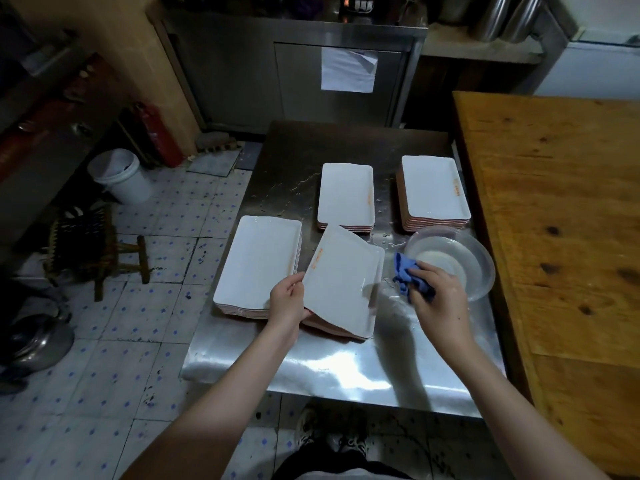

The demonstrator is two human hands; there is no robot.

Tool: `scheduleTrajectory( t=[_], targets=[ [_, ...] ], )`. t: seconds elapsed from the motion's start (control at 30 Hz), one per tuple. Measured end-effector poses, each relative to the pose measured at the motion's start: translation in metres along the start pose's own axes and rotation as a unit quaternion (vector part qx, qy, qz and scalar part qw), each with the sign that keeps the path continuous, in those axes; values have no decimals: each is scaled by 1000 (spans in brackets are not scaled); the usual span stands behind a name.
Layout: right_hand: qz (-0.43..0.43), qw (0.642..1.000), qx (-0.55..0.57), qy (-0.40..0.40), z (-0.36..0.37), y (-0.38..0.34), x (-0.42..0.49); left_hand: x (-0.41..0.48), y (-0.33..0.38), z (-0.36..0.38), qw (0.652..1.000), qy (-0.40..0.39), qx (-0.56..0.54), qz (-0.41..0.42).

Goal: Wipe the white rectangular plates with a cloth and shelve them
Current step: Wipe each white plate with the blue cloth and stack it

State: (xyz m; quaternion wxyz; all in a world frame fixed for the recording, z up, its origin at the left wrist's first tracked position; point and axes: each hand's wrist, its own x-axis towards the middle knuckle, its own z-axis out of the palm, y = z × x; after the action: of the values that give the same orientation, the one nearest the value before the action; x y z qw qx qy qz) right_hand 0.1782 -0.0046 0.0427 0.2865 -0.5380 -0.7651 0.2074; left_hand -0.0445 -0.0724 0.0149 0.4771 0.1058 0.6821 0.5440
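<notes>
Stacks of white rectangular plates lie on a steel table (346, 368). My left hand (286, 299) grips the near left edge of a tilted plate (341, 278), lifted off the near middle stack (346, 332). My right hand (438, 296) holds a crumpled blue cloth (403, 273) just right of that plate, above the wet tabletop. Another stack (258, 263) lies left of the held plate. Two more stacks lie farther back, one in the middle (346, 194) and one on the right (434, 188).
A clear bowl of water (474, 268) stands by my right hand. A wooden table (561, 209) borders the steel one on the right. On the tiled floor at left are a white bucket (119, 176), a small stool (93, 244) and a metal pot (38, 341). A steel cabinet (294, 74) stands behind.
</notes>
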Motion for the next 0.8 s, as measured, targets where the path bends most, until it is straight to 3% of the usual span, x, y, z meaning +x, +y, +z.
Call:
scheduleTrajectory(
  t=[0.1, 0.23, 0.37, 0.8],
  targets=[
    [3, 1000, -4, -8, 1, 2, -3, 5, -6, -6, 998, 3, 67, 21],
    [5, 1000, -1, -17, 5, 0, -1, 9, -9, -16, 975, -56, 208, 51],
    [-3, 1000, 23, -15, 10, -6, 4, 14, -3, -17, 958, -81, 273, 45],
    [-12, 999, 44, 13, 17, 3, 51, 59, 40, 17, 982, -75, 171, 35]
  ],
)
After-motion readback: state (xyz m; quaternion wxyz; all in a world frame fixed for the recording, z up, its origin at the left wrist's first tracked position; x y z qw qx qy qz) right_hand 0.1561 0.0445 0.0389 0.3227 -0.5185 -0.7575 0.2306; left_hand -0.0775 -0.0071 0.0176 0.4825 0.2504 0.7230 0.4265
